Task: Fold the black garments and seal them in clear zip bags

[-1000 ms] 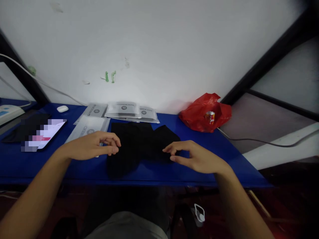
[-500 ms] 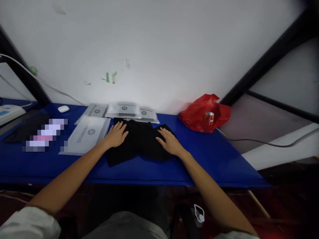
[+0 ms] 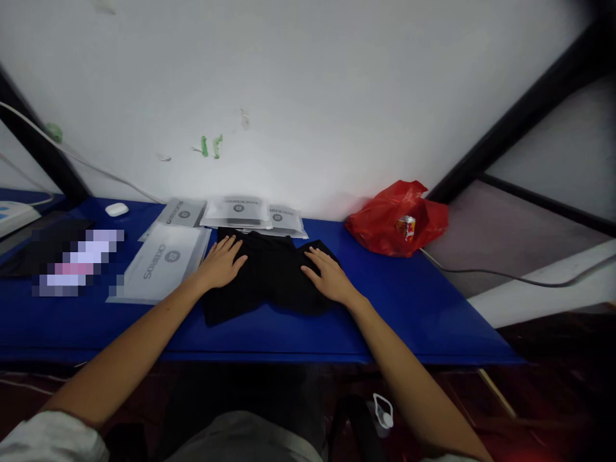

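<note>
A black garment, which looks like a pair of shorts, lies spread on the blue table in front of me. My left hand rests flat on its left part, fingers stretched out. On the right part lies my right hand, palm down with the fingers apart. Neither hand grips the cloth. Just left of my left hand is a frosted white zip bag with grey printing. Behind the garment, more printed bags lie against the wall, some with something dark inside.
A crumpled red plastic bag stands at the back right, a cable running from beside it. Farther left are a small white case, a pixelated item, dark flat material and a white device. The table's front edge is close to me.
The view has shifted slightly. Both hands stay flat on the black garment in nearly the same places, and nothing has been picked up or let go.
</note>
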{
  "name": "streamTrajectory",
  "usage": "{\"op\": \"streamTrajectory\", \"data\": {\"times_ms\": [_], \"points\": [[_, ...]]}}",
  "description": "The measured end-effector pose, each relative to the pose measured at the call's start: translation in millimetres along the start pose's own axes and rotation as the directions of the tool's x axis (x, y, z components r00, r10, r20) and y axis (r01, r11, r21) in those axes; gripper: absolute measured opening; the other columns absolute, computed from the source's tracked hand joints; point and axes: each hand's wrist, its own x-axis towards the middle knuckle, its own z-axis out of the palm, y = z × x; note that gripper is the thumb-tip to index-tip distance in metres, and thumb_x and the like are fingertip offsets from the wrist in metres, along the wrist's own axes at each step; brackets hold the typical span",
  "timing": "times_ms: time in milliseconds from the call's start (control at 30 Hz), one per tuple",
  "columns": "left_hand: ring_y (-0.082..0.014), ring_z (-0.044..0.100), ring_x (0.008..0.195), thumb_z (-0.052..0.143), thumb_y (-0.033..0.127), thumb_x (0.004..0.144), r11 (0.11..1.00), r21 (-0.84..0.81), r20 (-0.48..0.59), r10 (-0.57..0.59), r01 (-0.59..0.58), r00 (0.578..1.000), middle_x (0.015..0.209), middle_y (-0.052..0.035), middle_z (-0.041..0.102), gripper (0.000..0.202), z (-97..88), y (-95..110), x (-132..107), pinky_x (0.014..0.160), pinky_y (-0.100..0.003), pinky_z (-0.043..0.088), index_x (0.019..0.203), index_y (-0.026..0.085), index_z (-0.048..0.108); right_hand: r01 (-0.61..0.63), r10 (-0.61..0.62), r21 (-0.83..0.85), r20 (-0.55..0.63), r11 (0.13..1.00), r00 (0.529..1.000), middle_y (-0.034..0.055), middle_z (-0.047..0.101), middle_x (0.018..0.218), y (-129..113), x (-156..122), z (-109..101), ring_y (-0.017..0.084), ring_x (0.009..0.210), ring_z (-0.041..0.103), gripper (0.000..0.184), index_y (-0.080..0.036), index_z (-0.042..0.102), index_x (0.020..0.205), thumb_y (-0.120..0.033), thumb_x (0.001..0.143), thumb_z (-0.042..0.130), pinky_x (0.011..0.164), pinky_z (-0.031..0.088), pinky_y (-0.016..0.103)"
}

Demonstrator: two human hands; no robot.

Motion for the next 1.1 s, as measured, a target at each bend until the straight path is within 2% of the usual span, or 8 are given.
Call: {"op": "streamTrajectory", "data": {"times_ms": [100, 467, 567, 667, 733, 800, 900, 1100], "points": [[-0.0288, 0.016, 0.142, 0.025, 0.046, 0.095, 1.000, -0.010, 0.007, -0.005, 0.005, 1.000, 0.153, -0.0154, 0.024, 0.062, -0.9, 0.7, -0.4, 0.114, -0.047, 0.019, 0.144, 0.008, 0.032, 0.005, -0.005, 0.007, -0.017, 1.000, 1.000, 0.0126, 0.045, 0.143, 0.7, -0.1, 0.4, 0.028, 0.135, 0.037, 0.051, -0.019, 0.052, 0.131, -0.048, 0.090, 0.044, 0.109, 0.034, 0.052], [-0.0285, 0.020, 0.141, 0.026, 0.046, 0.095, 1.000, 0.029, -0.017, -0.003, 0.003, 1.000, 0.152, -0.0146, 0.028, 0.059, -2.5, 0.7, -0.2, 0.112, -0.047, 0.025, 0.142, 0.012, 0.034, -0.011, 0.010, -0.030, -0.018, 0.999, 1.000, 0.0167, 0.047, 0.140, -5.2, 1.8, -6.1, 0.029, 0.132, 0.042, 0.048, -0.013, 0.055, 0.127, -0.041, 0.088, 0.050, 0.109, 0.036, 0.048], [-0.0306, 0.028, 0.138, 0.029, 0.040, 0.095, 0.995, 0.097, -0.102, -0.013, 0.023, 0.995, 0.149, -0.0183, 0.033, 0.055, -11.2, 13.8, -10.0, 0.110, -0.047, 0.029, 0.140, 0.008, 0.037, -0.040, 0.035, -0.044, -0.117, 0.998, 0.993, 0.0155, 0.053, 0.135, -16.0, -2.2, -14.1, 0.029, 0.127, 0.048, 0.044, -0.015, 0.058, 0.123, -0.038, 0.086, 0.055, 0.105, 0.040, 0.049], [-0.0299, 0.035, 0.135, 0.029, 0.037, 0.096, 0.994, 0.112, -0.200, 0.018, 0.005, 0.980, 0.145, -0.0207, 0.039, 0.053, -17.6, 36.2, -32.9, 0.108, -0.044, 0.032, 0.138, 0.005, 0.038, -0.021, 0.012, -0.041, -0.196, 0.999, 0.980, 0.0138, 0.055, 0.133, -35.5, -15.9, -18.7, 0.028, 0.126, 0.049, 0.041, -0.017, 0.058, 0.123, -0.038, 0.088, 0.051, 0.103, 0.041, 0.048], [-0.0307, 0.035, 0.135, 0.027, 0.046, 0.096, 0.996, 0.086, -0.164, 0.042, -0.029, 0.986, 0.145, -0.0198, 0.039, 0.058, -16.0, 47.8, -51.2, 0.107, -0.046, 0.033, 0.139, 0.008, 0.037, 0.020, -0.024, -0.030, -0.149, 0.999, 0.988, 0.0138, 0.051, 0.138, -47.1, -28.4, -16.7, 0.028, 0.129, 0.045, 0.046, -0.018, 0.053, 0.129, -0.043, 0.091, 0.046, 0.106, 0.039, 0.048], [-0.0333, 0.029, 0.137, 0.026, 0.054, 0.094, 0.997, 0.067, -0.082, 0.036, -0.031, 0.996, 0.148, -0.0201, 0.033, 0.067, -10.5, 51.3, -66.9, 0.108, -0.050, 0.031, 0.141, 0.008, 0.035, 0.020, -0.022, -0.030, -0.052, 0.999, 0.998, 0.0148, 0.043, 0.144, -52.4, -39.7, -12.0, 0.029, 0.135, 0.038, 0.055, -0.018, 0.046, 0.136, -0.050, 0.091, 0.043, 0.108, 0.034, 0.051], [-0.0340, 0.019, 0.141, 0.025, 0.061, 0.092, 0.997, 0.062, 0.003, 0.049, -0.049, 0.999, 0.152, -0.0188, 0.025, 0.074, -2.7, 41.2, -80.3, 0.110, -0.054, 0.025, 0.144, 0.009, 0.031, -0.008, 0.010, -0.036, 0.066, 0.999, 0.998, 0.0158, 0.034, 0.149, -46.5, -48.8, -6.5, 0.030, 0.139, 0.027, 0.065, -0.019, 0.038, 0.142, -0.057, 0.089, 0.041, 0.111, 0.027, 0.056], [-0.0286, 0.014, 0.143, 0.026, 0.062, 0.091, 0.989, 0.064, 0.061, 0.127, -0.131, 0.990, 0.155, -0.0122, 0.019, 0.074, -7.1, 14.6, -84.1, 0.113, -0.049, 0.020, 0.148, 0.015, 0.022, -0.007, 0.010, -0.025, 0.113, 1.000, 0.994, 0.0141, 0.032, 0.150, -22.4, -47.8, -11.2, 0.029, 0.140, 0.026, 0.070, -0.023, 0.036, 0.143, -0.062, 0.086, 0.045, 0.111, 0.026, 0.055]]}}
